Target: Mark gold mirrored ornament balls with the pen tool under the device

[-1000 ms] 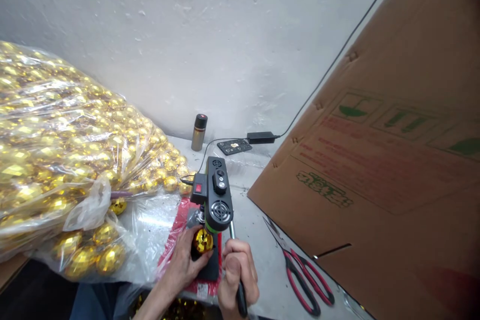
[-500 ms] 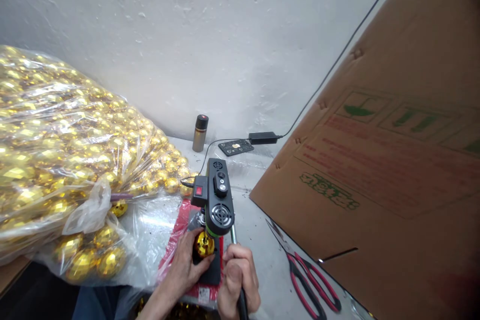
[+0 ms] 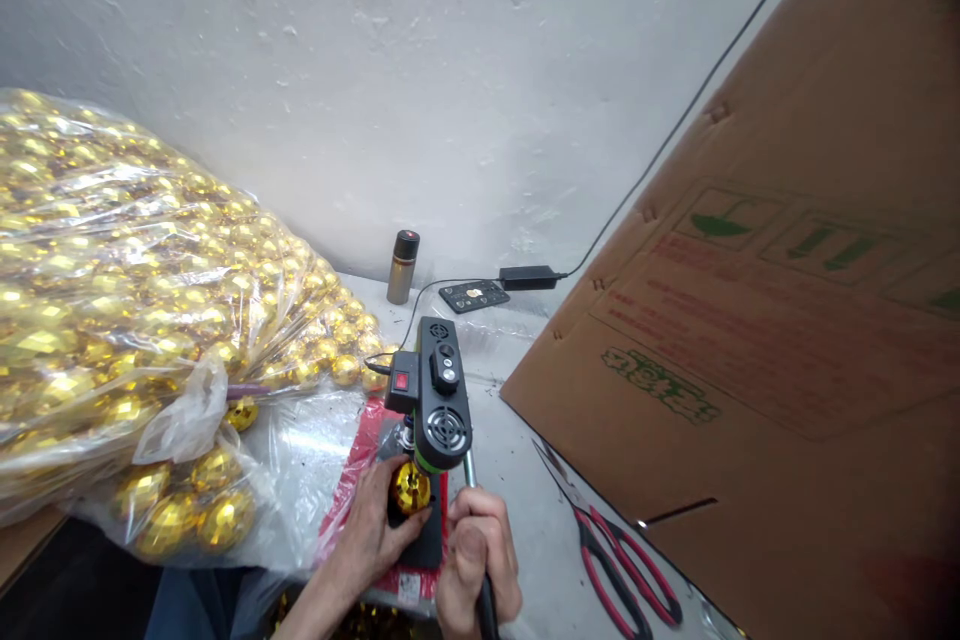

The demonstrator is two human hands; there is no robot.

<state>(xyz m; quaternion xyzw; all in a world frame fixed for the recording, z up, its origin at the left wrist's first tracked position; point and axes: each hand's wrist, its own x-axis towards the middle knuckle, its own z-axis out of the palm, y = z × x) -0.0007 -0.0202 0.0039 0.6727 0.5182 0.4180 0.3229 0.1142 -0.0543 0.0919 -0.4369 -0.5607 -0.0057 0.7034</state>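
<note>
A shiny gold faceted ball sits on the dark base of a small black bench drill press. My left hand closes round the ball from the left, thumb in front and fingers behind. The drill head is directly above the ball's far side; where the bit meets it is hard to make out. My right hand is wrapped round the press's lever, which has a black grip and a metal rod. Under the press lies a red plastic sheet.
A big clear bag of gold balls fills the left side. Scissors lie to the right, beside a large cardboard box. Behind the press are a bottle, a phone-like black slab and a power adapter with its cable.
Both hands keep their hold on the ball and the lever. The whole view has shifted very slightly; nothing else has visibly moved.
</note>
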